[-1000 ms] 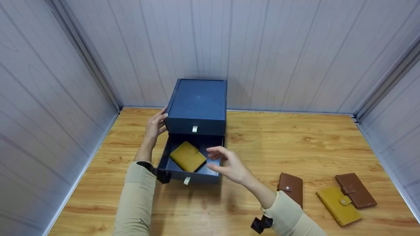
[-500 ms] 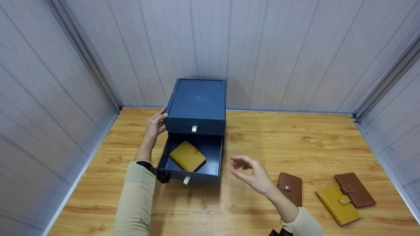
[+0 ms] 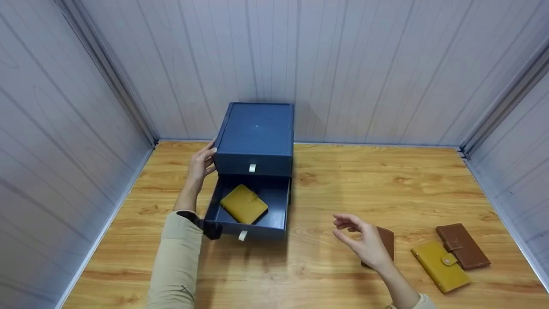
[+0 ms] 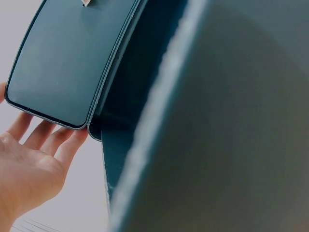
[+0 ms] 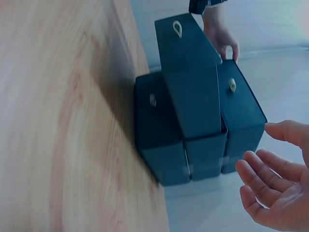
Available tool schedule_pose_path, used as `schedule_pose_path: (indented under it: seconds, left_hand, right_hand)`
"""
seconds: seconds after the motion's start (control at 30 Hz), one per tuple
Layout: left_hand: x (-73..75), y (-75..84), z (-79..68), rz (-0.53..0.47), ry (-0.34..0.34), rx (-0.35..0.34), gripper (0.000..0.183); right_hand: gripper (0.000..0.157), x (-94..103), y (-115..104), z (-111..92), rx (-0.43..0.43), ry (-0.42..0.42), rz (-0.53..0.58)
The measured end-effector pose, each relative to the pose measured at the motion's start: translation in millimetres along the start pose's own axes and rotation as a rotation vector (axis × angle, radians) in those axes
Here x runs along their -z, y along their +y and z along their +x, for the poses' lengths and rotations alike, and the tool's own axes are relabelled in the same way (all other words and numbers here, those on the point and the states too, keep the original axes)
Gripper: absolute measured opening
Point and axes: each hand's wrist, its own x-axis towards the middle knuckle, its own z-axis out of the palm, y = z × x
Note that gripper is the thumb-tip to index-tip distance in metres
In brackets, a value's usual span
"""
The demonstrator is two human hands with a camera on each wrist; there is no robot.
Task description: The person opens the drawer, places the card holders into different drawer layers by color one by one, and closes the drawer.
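A dark blue drawer unit (image 3: pixel 259 128) stands near the back wall, its middle drawer (image 3: pixel 274 201) pulled out. Inside that drawer lies a yellow snap-strap notebook (image 3: pixel 244 204). My left hand (image 3: pixel 199 165) rests against the unit's left side, its fingers stretched along the side in the left wrist view. To the right of the drawer, my right hand (image 3: pixel 364 242) is in the air with loosely bent fingers and holds nothing. It partly hides a brown notebook (image 3: pixel 387 240) on the table. The right wrist view shows this hand (image 5: pixel 280 183) with its palm partly visible.
On the wooden table (image 3: pixel 317 274), a second yellow notebook (image 3: pixel 439 266) lies against another brown notebook (image 3: pixel 463 246) at the right. Pale panel walls (image 3: pixel 364 73) enclose the table at the back and both sides.
My right hand has moved from over the open drawer to the right and toward me, close to the nearer brown notebook. The left hand has stayed at the unit's side.
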Motion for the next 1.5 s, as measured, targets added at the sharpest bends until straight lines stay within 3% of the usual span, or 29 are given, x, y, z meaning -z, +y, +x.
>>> schedule_pose_path:
  seconds: [0.07,0.13,0.27,0.5,0.63,0.77,1.0,1.23,1.5]
  left_hand:
    - [-4.4,6.2,-4.2,0.016,0.006,0.007,0.050]
    - [-16.3,23.5,-17.5,0.065,0.036,0.042,0.051]
    - [-23.5,34.9,-26.6,0.063,0.029,0.053,0.052]
    - [-22.7,33.7,-25.9,0.037,0.032,0.026,0.052]
    - [-23.3,34.9,-24.4,0.051,0.046,0.057,0.051]
    - [-24.3,37.9,-25.2,0.034,0.047,0.077,0.049]
    - [-24.8,36.3,-24.2,0.028,0.054,0.085,0.049]
    - [-24.7,34.8,-23.0,0.029,0.046,0.071,0.048]
    - [-23.4,34.5,-24.6,0.039,0.050,0.067,0.047]
  right_hand:
    - [0.032,3.8,12,-2,-0.019,0.018,0.022]
    - [0.032,8.1,21,-4,-0.039,0.026,0.058]
    - [0.031,16.8,32,-9,-0.072,0.040,0.078]
    - [0.033,33.1,48,-19,-0.053,0.108,0.090]
    - [0.034,43.9,58,-27,-0.035,0.163,0.001]
    - [0.033,54.0,69,-35,-0.098,0.185,-0.132]
    - [0.037,71.5,85,-46,-0.216,0.224,-0.259]
    - [0.041,84.3,104,-56,-0.246,0.308,-0.277]
    - [0.049,97.3,119,-65,-0.354,0.323,-0.300]
